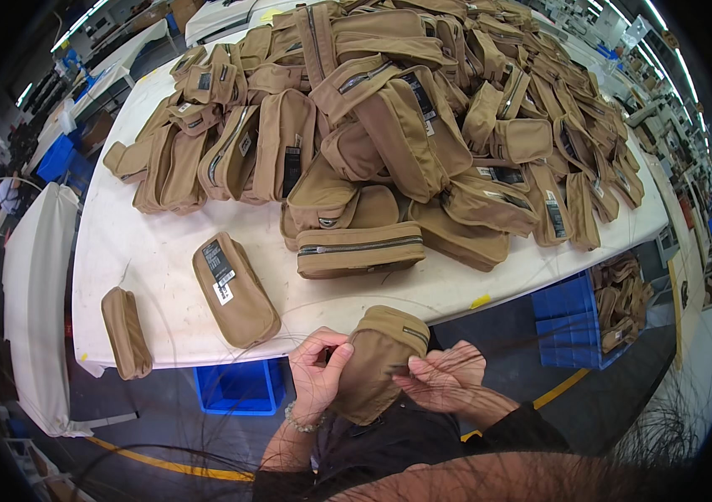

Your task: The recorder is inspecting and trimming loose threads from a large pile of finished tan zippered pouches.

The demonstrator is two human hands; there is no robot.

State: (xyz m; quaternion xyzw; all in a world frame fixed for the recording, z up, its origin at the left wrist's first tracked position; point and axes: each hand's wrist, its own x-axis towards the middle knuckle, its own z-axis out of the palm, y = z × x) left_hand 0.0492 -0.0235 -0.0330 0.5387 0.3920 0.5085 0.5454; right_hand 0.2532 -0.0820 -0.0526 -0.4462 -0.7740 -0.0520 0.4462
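My left hand (320, 370) grips the left edge of a tan fabric zip pouch (375, 357), its thumb on top. The pouch is tilted up at the table's front edge, with a short zipper near its top right. At the pouch's right side is my right hand (441, 376), fingers pinched on a small dark thing too blurred to name. Nearby on the table lie a pouch with dark and white labels (237, 301), a narrow pouch (126, 332) at the left corner, and a pouch with its zipper facing me (361, 251).
A large heap of similar pouches (387, 37) covers the back of the white-covered table (168, 251). Below the front edge stands an empty-looking blue bin (240, 395). Another blue bin (566, 323), filled with pouches, is at the right. A white-covered surface (39, 301) stands left.
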